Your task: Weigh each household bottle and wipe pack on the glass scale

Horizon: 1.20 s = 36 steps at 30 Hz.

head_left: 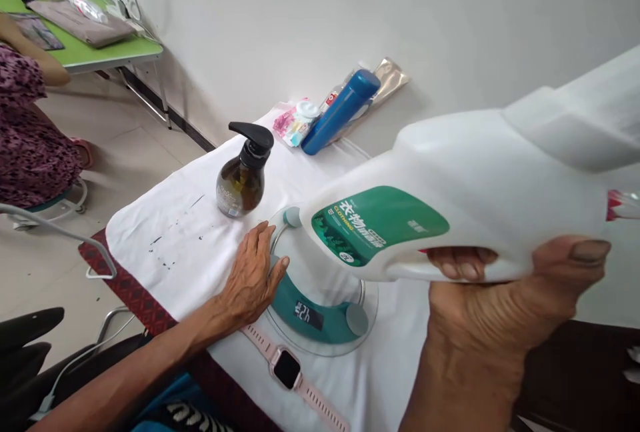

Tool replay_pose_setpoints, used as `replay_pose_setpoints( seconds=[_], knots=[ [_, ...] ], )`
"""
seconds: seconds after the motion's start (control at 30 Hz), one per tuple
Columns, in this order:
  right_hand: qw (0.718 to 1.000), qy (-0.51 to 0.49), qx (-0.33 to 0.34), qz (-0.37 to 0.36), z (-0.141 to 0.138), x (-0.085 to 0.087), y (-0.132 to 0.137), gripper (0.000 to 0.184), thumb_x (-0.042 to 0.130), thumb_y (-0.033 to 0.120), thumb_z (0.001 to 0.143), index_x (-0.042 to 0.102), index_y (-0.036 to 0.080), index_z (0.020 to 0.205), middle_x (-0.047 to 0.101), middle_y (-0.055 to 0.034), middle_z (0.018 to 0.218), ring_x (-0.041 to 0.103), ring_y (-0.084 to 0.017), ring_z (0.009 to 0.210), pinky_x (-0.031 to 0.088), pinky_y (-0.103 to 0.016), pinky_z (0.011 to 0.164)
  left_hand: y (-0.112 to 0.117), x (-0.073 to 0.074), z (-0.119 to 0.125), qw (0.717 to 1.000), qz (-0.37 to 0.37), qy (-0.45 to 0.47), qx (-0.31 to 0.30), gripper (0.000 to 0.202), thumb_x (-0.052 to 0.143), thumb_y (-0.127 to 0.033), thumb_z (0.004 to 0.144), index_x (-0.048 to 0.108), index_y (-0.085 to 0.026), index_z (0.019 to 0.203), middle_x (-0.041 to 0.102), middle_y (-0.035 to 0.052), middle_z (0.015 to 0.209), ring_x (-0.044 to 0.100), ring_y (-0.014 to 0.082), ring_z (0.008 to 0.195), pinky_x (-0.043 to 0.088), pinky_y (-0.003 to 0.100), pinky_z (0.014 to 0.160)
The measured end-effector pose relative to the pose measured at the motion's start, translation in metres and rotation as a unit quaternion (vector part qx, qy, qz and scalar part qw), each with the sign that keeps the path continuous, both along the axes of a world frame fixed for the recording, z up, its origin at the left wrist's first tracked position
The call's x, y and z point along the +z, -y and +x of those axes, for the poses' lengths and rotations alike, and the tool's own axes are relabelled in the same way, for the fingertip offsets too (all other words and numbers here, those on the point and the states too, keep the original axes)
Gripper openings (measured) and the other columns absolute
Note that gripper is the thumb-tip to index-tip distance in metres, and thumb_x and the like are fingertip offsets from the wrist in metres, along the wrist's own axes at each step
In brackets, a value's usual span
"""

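Observation:
My right hand is wrapped round the handle of a large white laundry detergent bottle with a green label. The bottle is tilted, its base lower left over a round glass digital scale; whether it touches the glass cannot be told. My left hand lies with fingers stretched at the scale's left edge, holding nothing. The scale has a teal band and a lit display. Beyond my left hand a dark brown pump bottle stands upright. A pink smartwatch lies on the cloth in front of the scale.
A white cloth with dark spots covers the table. Against the wall lie a blue cylindrical bottle and a pink wipes packet. A person in a patterned garment sits at left by a green table.

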State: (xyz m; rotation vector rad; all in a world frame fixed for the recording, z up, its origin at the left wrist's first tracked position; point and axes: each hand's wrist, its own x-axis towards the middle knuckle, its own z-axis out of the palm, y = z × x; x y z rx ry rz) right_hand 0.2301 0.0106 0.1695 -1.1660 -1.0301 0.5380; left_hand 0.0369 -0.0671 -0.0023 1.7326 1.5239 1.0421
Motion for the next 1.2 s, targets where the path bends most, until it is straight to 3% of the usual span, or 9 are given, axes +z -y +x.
replay_pose_setpoints(
  seconds=[0.17,0.33,0.43,0.5,0.6,0.73,0.87,0.97,1.2],
  knots=[
    [0.999,-0.032,-0.021,-0.017,0.020,-0.022,0.034,0.079,0.080,0.076,0.062,0.022,0.023,0.056,0.022,0.0077,0.048,0.017,-0.004,0.036,0.007,-0.025,0.035,-0.002,-0.003,-0.002,0.999,0.026,-0.019,-0.007,0.051,0.043,-0.043,0.110,0.037,-0.015,0.153,0.046,0.0224,0.156,0.046,0.0352,0.150,0.042,0.063,0.125],
    [0.997,-0.079,-0.008,-0.014,0.029,-0.042,0.044,0.079,0.083,0.079,0.058,0.026,0.025,0.061,0.024,0.0104,0.048,0.020,-0.004,0.036,0.014,-0.023,0.033,-0.008,-0.003,-0.007,0.998,0.036,-0.042,-0.018,0.048,0.043,-0.040,0.110,0.036,-0.018,0.152,0.050,0.0204,0.152,0.049,0.0327,0.146,0.046,0.062,0.121],
    [0.997,-0.080,-0.006,0.003,0.027,-0.045,0.044,0.069,0.082,0.076,0.063,0.036,0.025,0.064,0.023,0.0106,0.051,0.020,-0.004,0.038,0.017,-0.024,0.035,-0.010,-0.002,-0.009,0.998,0.039,-0.054,-0.023,0.048,0.043,-0.041,0.110,0.037,-0.017,0.151,0.051,0.0203,0.151,0.051,0.0322,0.144,0.048,0.061,0.119],
    [0.997,-0.073,-0.003,-0.004,0.026,-0.045,0.043,0.057,0.078,0.075,0.069,0.051,0.025,0.071,0.033,0.0079,0.058,0.023,-0.005,0.043,0.019,-0.024,0.037,-0.010,-0.001,-0.010,0.997,0.036,-0.059,-0.024,0.049,0.042,-0.043,0.110,0.038,-0.016,0.150,0.051,0.0207,0.151,0.051,0.0320,0.143,0.049,0.060,0.118],
    [0.999,-0.023,-0.021,0.009,0.033,-0.053,0.043,0.054,0.064,0.080,0.079,0.066,0.027,0.091,0.058,-0.0017,0.083,0.050,-0.012,0.060,0.038,-0.028,0.046,-0.010,0.000,-0.010,0.997,0.036,-0.060,-0.019,0.050,0.042,-0.044,0.110,0.038,-0.014,0.150,0.051,0.0211,0.149,0.053,0.0314,0.141,0.048,0.059,0.118],
    [0.996,-0.019,-0.090,0.013,0.064,-0.089,0.057,0.059,0.055,0.085,0.084,0.065,0.026,0.086,0.064,-0.0066,0.095,0.068,-0.025,0.093,0.058,-0.040,0.070,-0.009,0.000,-0.010,0.999,0.028,-0.041,-0.008,0.048,0.043,-0.041,0.110,0.038,-0.018,0.151,0.052,0.0187,0.149,0.055,0.0298,0.138,0.050,0.058,0.115],
    [0.971,-0.062,-0.181,-0.141,0.092,-0.140,0.084,0.064,0.061,0.087,0.078,0.062,0.023,0.078,0.061,-0.0033,0.074,0.063,-0.018,0.071,0.053,-0.032,0.061,-0.010,-0.001,-0.009,0.999,0.023,-0.044,-0.010,0.047,0.043,-0.040,0.110,0.038,-0.018,0.151,0.052,0.0179,0.148,0.055,0.0293,0.137,0.051,0.057,0.114],
    [0.959,-0.060,-0.209,-0.184,0.097,-0.170,0.097,0.068,0.058,0.087,0.078,0.063,0.019,0.080,0.062,-0.0040,0.069,0.059,-0.015,0.061,0.046,-0.028,0.052,-0.010,-0.001,-0.009,0.998,0.028,-0.050,-0.015,0.047,0.044,-0.041,0.109,0.039,-0.019,0.151,0.052,0.0177,0.147,0.056,0.0292,0.135,0.051,0.057,0.113],
    [0.961,-0.021,-0.206,-0.185,0.098,-0.189,0.095,0.061,0.053,0.081,0.087,0.061,0.021,0.080,0.061,0.0003,0.064,0.054,-0.012,0.054,0.039,-0.024,0.047,-0.011,-0.001,-0.010,0.998,0.035,-0.058,-0.011,0.046,0.044,-0.042,0.109,0.040,-0.018,0.149,0.054,0.0168,0.144,0.058,0.0283,0.132,0.051,0.056,0.113]
  ],
)
